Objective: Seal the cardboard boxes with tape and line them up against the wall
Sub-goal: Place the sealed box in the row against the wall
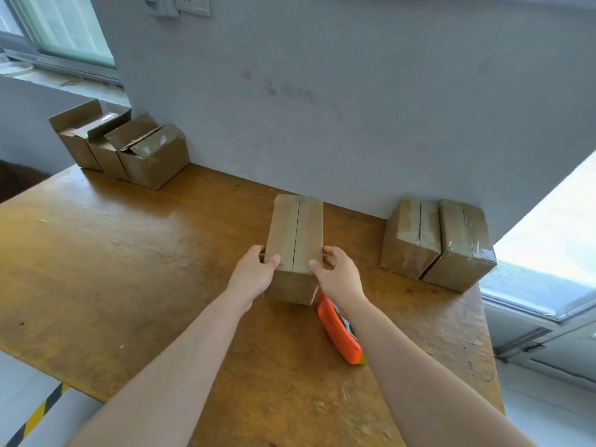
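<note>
A closed cardboard box (296,230) stands mid-table, its two top flaps meeting along a centre seam with no tape visible on it. My left hand (254,274) grips its near left corner, thumb on top. My right hand (338,274) grips the near right corner the same way. Two taped boxes (411,240) (461,246) sit side by side against the wall at the right. Three boxes with open flaps (77,137) (109,146) (154,156) stand in a row at the wall on the left. An orange tape dispenser (338,330) lies on the table under my right forearm.
The wooden table (129,253) runs up to a grey wall (322,91). Its right edge drops beside a window (548,253). Another window (64,27) is at the far left. Yellow-black floor tape (38,411) shows below the table's near left edge.
</note>
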A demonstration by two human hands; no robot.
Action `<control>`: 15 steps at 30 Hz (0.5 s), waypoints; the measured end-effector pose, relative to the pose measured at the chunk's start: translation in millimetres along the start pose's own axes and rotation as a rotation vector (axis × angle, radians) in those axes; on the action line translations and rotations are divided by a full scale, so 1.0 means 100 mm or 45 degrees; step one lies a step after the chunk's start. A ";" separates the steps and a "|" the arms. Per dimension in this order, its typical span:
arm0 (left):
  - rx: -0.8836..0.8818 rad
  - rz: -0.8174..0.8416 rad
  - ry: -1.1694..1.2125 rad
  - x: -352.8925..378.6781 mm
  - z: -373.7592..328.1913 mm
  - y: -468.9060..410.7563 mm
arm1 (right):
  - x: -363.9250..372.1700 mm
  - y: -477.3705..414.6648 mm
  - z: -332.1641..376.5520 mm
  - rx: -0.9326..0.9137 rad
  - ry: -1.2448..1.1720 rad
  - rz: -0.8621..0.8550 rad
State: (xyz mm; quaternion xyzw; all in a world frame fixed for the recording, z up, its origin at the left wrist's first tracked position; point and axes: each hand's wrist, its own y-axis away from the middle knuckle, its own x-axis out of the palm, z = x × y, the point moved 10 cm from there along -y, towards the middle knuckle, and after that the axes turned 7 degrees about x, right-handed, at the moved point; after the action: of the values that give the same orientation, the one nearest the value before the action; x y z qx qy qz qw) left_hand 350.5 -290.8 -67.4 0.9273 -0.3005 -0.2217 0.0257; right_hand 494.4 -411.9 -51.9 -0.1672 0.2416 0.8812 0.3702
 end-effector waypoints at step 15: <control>0.146 0.327 -0.089 1.06 -0.93 -0.80 | -1.05 -0.74 0.02 0.034 0.143 -0.189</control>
State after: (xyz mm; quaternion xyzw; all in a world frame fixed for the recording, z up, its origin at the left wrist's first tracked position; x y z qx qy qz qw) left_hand 510.2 -293.5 -40.5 0.8728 -0.4296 -0.2313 -0.0098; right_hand 618.6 -426.0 -23.0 -0.2287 0.2607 0.8373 0.4227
